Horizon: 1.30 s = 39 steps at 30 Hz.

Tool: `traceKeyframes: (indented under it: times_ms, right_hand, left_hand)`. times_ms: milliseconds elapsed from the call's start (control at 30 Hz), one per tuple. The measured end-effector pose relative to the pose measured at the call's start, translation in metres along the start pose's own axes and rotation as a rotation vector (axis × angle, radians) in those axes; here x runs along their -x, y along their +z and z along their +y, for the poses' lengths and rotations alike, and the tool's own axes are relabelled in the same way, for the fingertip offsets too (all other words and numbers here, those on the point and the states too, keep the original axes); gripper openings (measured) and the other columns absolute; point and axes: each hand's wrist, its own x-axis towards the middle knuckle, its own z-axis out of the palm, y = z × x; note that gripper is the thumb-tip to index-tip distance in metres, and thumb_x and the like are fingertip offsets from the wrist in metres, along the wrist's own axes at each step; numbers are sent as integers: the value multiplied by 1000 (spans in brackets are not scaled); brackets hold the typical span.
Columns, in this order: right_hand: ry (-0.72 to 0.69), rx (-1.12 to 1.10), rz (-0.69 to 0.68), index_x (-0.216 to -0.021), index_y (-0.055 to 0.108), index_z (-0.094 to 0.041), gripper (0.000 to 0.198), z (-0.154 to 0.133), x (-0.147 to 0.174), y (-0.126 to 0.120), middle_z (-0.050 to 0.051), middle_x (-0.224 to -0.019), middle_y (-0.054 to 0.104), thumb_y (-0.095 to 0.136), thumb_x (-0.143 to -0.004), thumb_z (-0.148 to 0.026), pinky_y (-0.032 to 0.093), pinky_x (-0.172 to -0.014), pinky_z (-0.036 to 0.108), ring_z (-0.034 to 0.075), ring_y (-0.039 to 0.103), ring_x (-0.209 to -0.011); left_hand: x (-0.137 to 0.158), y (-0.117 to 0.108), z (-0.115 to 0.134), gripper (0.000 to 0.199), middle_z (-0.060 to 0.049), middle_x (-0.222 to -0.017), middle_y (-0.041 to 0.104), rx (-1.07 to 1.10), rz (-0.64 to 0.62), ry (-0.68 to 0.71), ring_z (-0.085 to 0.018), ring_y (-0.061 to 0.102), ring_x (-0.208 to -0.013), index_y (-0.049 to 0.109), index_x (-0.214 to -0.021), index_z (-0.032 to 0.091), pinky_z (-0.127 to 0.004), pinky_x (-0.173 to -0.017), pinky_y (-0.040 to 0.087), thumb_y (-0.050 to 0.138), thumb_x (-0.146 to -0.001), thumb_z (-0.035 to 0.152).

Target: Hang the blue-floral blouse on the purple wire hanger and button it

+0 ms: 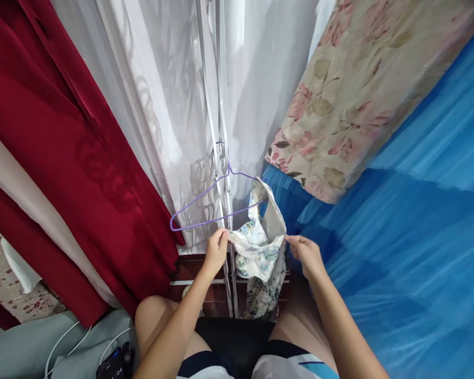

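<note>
A white garment with a blue and green floral print (256, 250) hangs by one side from the right end of a purple wire hanger (199, 202). My left hand (216, 248) pinches the garment's left edge. On the other side, my right hand (306, 253) pinches its right edge, so the opening is stretched between them. The hanger hooks onto a white metal bar (223, 173), and its left arm is bare. Lower down, more floral fabric (264, 297) hangs in dimmer light; whether it is part of the same garment I cannot tell.
Red curtains (82, 158) hang on the left, white sheer curtains (253, 79) behind the bar. A floral cloth (339, 105) and blue fabric (418, 237) drape on the right. A phone (112, 366) with white cables lies on a grey cushion (27, 342) at lower left.
</note>
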Motion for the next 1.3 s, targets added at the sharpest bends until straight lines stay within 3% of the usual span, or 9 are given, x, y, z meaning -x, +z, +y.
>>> traceKeyframes:
  times_ms: [100, 200, 333, 567, 733, 867, 933, 1033, 1300]
  right_hand:
    - [-97, 289, -104, -79, 69, -17, 28, 12, 16, -1, 6, -73, 68, 79, -63, -38, 49, -62, 33, 22, 61, -67]
    - [-207, 258, -474, -107, 68, -20, 45, -7, 43, 17, 7, -110, 69, 80, -67, -36, 49, -91, 39, 28, 62, -102]
    - [-128, -41, -816, -98, 67, -21, 23, -48, 67, 45, 2, -90, 69, 66, -87, -40, 50, -80, 33, 21, 62, -84]
    - [-24, -239, -707, -93, 65, -19, 25, -100, 57, 30, 2, -75, 68, 71, -84, -42, 48, -56, 25, 15, 61, -60]
    - [-170, -102, -610, -89, 69, -19, 26, -127, 19, 21, 0, -66, 68, 76, -78, -41, 44, -48, 23, 15, 58, -52]
    - [-422, 220, -678, -91, 73, -19, 28, -125, -22, 52, 5, -87, 75, 68, -82, -45, 53, -71, 31, 25, 67, -82]
    - [-565, 385, -665, -94, 74, -19, 27, -115, -38, 74, 5, -97, 75, 61, -86, -41, 51, -85, 34, 29, 66, -99]
    - [-661, 569, -611, -96, 73, -19, 27, -99, -49, 97, 5, -93, 76, 51, -90, -32, 49, -81, 33, 28, 67, -92]
    - [-715, 755, -509, -82, 69, -18, 24, -84, -26, 101, 6, -75, 72, 48, -89, -29, 41, -63, 27, 23, 64, -71]
  left_hand:
    - [-7, 26, 24, 33, -2, -77, 55, 112, -17, 41, -15, 53, -77, 59, -81, 17, -24, -73, 41, 47, -97, 43]
    - [-10, 51, 43, 31, -4, -83, 55, 153, -84, 89, -15, 54, -81, 62, -83, 16, -26, -75, 42, 48, -97, 40]
    - [-9, 61, 52, 32, -5, -92, 55, 174, -95, 66, -17, 55, -89, 61, -86, 17, -27, -83, 43, 50, -96, 45]
    - [46, 19, 10, 50, -6, -86, 62, 70, -543, -126, -20, 57, -90, 64, -91, 16, -33, -88, 45, 38, -97, 58]
    - [62, -48, -33, 38, -6, -82, 68, -472, -435, -40, -22, 59, -90, 71, -73, 19, -46, -108, 32, 63, -84, 54]
    - [22, -124, -46, 24, -5, -102, 70, -730, -264, 14, -24, 58, -106, 75, -89, 26, -54, -116, 14, 64, -85, 47]
    - [-9, -157, -44, 24, -7, -110, 69, -826, -164, 26, -26, 53, -115, 74, -100, 27, -55, -113, 18, 60, -88, 42]
    - [-54, -187, -31, 24, -9, -111, 68, -868, -58, 45, -28, 52, -116, 69, -102, 23, -50, -104, 32, 52, -92, 36]
    - [-105, -168, 33, 21, -5, -98, 64, -617, -47, 273, -20, 59, -91, 58, -97, 19, -30, -85, 44, 48, -95, 37]
